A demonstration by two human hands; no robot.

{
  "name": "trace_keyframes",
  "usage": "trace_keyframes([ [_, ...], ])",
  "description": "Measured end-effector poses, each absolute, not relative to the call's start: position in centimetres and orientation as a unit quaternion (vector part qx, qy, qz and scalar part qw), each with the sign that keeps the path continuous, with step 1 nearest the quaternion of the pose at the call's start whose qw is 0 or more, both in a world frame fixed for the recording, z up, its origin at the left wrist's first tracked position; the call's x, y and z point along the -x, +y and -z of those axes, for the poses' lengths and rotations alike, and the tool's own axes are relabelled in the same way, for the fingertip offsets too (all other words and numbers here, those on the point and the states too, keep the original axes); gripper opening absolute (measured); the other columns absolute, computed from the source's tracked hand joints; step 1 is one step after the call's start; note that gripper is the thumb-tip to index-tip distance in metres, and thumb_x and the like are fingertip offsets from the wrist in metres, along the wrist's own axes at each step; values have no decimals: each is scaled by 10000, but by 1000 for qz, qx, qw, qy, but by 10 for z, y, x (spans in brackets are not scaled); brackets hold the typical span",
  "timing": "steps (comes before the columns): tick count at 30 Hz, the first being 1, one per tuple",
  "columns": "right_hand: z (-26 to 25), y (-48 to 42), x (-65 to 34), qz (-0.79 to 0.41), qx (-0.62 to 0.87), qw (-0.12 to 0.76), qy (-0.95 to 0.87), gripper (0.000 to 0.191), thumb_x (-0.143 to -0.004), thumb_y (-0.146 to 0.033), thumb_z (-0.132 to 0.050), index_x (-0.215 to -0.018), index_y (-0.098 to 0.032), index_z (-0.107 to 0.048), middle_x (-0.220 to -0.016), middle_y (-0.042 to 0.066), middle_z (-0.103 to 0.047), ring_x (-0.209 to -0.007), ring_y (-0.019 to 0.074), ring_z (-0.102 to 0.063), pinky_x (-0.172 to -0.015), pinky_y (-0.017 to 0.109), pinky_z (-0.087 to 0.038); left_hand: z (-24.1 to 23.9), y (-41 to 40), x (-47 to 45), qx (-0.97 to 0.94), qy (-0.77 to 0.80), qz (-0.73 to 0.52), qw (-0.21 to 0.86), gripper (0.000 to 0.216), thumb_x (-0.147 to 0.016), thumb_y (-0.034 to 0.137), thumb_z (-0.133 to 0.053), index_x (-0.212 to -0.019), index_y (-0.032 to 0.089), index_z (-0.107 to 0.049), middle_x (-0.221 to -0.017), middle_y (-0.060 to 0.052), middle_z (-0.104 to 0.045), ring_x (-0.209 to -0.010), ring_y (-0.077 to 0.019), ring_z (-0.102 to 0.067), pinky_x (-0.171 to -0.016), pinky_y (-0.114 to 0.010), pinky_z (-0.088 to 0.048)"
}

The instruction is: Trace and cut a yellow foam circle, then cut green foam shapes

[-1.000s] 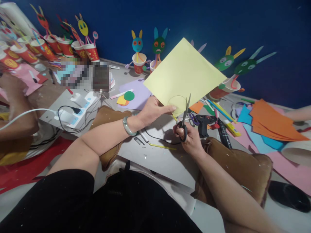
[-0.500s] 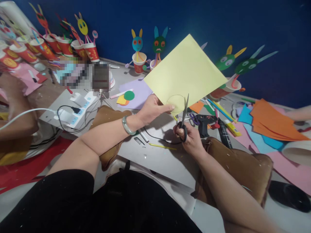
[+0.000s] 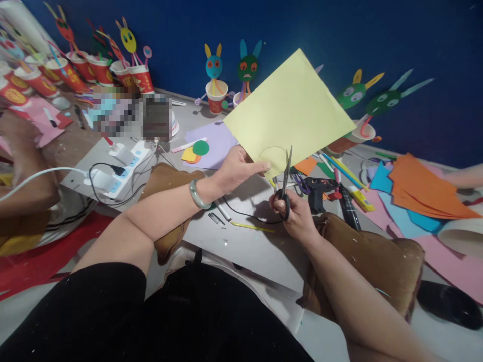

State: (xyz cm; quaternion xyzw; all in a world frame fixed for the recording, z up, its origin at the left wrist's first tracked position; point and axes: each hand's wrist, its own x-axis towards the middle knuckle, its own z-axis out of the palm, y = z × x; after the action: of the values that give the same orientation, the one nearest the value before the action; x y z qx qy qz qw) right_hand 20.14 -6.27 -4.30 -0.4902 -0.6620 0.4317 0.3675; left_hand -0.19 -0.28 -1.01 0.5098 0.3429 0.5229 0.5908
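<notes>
A sheet of pale yellow paper (image 3: pixel 292 105) is held up over the table, tilted, with a drawn circle (image 3: pixel 273 160) near its lower corner. My left hand (image 3: pixel 241 168) pinches that lower corner, thumb on top beside the circle and the other fingers underneath. In my right hand (image 3: pixel 296 216) are black-handled scissors (image 3: pixel 286 193), fingers through the loops. Their blades point upward at the paper's lower edge, just right of the circle. How far apart the blades are is hard to make out.
Glue gun (image 3: pixel 317 193), markers and orange paper sheets (image 3: pixel 418 186) lie to the right. A power strip (image 3: pixel 128 168) with cables sits left. Paper-cup figures (image 3: pixel 216 95) line the blue wall. Brown cushions (image 3: pixel 370 261) rest at the table's front edge. Another person's arm (image 3: pixel 26 156) is at far left.
The yellow paper has tilted slightly, its top corner shifting a little up and right. Both hands stay nearly where they were, still holding the paper and the scissors.
</notes>
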Motion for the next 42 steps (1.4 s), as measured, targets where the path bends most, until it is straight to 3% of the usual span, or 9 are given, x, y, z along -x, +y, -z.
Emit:
trace_keyframes([
  [4, 43, -62, -203, -424, 482, 366, -673, 645, -824, -844, -675, -688, -225, -559, -640, 9, -562, -608, 157, -478, -586, 310, -392, 11, -2, 2, -529, 338, -511, 587, 325, -654, 405, -887, -706, 159, -681, -718, -17, -690, -676, -101, -607, -636, -239, -566],
  [9, 42, -63, -205, -423, 475, 366, -680, 697, -806, -906, -638, -703, -221, -565, -684, 20, -598, -622, 161, -493, -608, 321, -403, 11, -2, 3, -555, 325, -502, 578, 282, -674, 375, -844, -788, 156, -707, -790, -30, -749, -726, -121, -677, -680, -236, -600],
  [15, 42, -63, -206, -431, 467, 369, -678, 634, -825, -837, -694, -745, -216, -592, -719, 26, -617, -647, 165, -503, -633, 320, -413, 8, -3, 5, -578, 315, -481, 579, 223, -695, 340, -806, -744, 152, -698, -722, -36, -716, -761, -159, -704, -746, -284, -624],
  [22, 42, -63, -207, -427, 471, 364, -680, 628, -828, -834, -693, -754, -216, -606, -721, 24, -628, -626, 158, -483, -623, 317, -414, 9, -2, 5, -576, 307, -488, 580, 187, -703, 311, -774, -744, 153, -681, -742, -35, -721, -724, -141, -689, -710, -271, -613],
  [30, 40, -63, -206, -431, 473, 365, -676, 638, -814, -845, -699, -725, -221, -596, -687, 21, -612, -608, 157, -471, -596, 316, -400, 9, -2, 4, -562, 312, -492, 588, 205, -675, 314, -775, -786, 157, -703, -820, -41, -757, -830, -161, -718, -772, -280, -622],
  [42, 39, -62, -205, -436, 478, 368, -667, 544, -829, -705, -759, -675, -222, -560, -647, 2, -566, -606, 152, -460, -596, 308, -385, 10, 0, 4, -559, 300, -503, 588, 192, -671, 288, -764, -798, 155, -712, -816, -36, -768, -803, -154, -714, -750, -275, -613],
])
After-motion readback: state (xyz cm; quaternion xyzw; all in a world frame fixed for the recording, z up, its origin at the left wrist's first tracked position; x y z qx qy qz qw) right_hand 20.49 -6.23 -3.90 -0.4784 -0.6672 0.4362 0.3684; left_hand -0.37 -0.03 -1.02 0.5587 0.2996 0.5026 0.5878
